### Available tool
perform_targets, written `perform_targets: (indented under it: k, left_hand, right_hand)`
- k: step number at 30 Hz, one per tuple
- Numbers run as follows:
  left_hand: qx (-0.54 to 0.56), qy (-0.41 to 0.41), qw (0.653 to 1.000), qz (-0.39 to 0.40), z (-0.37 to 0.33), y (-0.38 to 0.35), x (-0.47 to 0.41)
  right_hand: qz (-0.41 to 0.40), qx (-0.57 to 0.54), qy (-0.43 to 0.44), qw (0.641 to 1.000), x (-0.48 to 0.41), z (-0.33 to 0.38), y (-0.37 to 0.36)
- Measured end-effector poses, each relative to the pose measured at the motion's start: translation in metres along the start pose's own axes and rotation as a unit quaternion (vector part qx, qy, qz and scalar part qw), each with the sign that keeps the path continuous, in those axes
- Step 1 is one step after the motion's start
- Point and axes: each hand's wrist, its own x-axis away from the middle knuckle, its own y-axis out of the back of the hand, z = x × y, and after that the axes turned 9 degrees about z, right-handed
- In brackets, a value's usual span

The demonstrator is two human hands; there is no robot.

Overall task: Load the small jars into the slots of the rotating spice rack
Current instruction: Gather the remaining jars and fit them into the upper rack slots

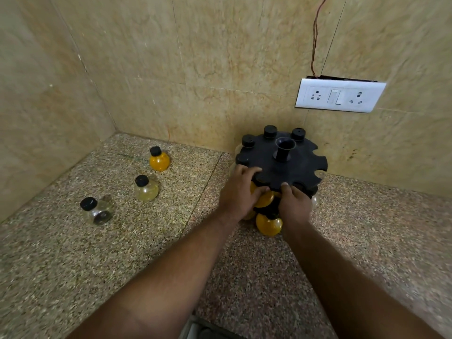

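A jar is being put into the rack [281,167]. The yellow jar [265,200] is held at the front of the rack, just under the top plate, between the two hands. The left hand [238,192] is curled round it: the fingers are laid over the plate's edge and the thumb is tucked under, against the jar. The right hand [294,204] is curled at the front edge too, on the jar's other side. Whether the jar or the rack is gripped by it cannot be told. The jar's cap is hidden, so it cannot be told if the neck is in a slot yet.

Three caps [270,131] are seen in slots at the back of the rack. A low jar [269,226] is seen further down at the front. Open slots are seen on the rack's right side.

Three jars are left on the bench [73,253], well to the left of the rack: a far jar [159,160], a pale jar [146,189] and a clear jar [97,211].

Next, the neck probably has to be slid all the way into its slot while the rack is kept from turning. Then a jar from the left can be fetched.
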Motion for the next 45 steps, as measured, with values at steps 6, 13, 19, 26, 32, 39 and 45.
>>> perform_targets:
  k: [6,13,19,26,32,39,45]
  left_hand:
    - [0.030,0.048,0.998,-0.042,0.031,0.018,-0.004]
    - [0.083,0.155,0.983,-0.044,0.092,0.027,0.015]
    - [0.095,0.266,0.958,-0.054,0.164,0.046,0.041]
    - [0.033,0.356,0.927,-0.115,0.232,0.077,0.060]
    - [0.030,0.331,0.930,-0.156,0.275,0.094,0.060]
    - [0.049,0.306,0.947,-0.080,0.318,0.106,0.049]
    - [0.060,0.244,0.965,-0.079,0.329,0.117,0.031]
  right_hand:
    - [0.025,0.013,0.008,1.000,0.015,-0.010,-0.026]
    - [0.123,0.139,0.037,0.982,0.022,-0.037,-0.069]
    - [0.231,0.287,0.044,0.929,0.017,-0.058,-0.134]
    - [0.324,0.399,0.054,0.856,0.007,-0.081,-0.229]
    - [0.343,0.566,0.054,0.748,-0.005,-0.100,-0.285]
    - [0.418,0.641,-0.010,0.644,-0.013,-0.119,-0.308]
    - [0.410,0.662,-0.024,0.627,-0.016,-0.126,-0.322]
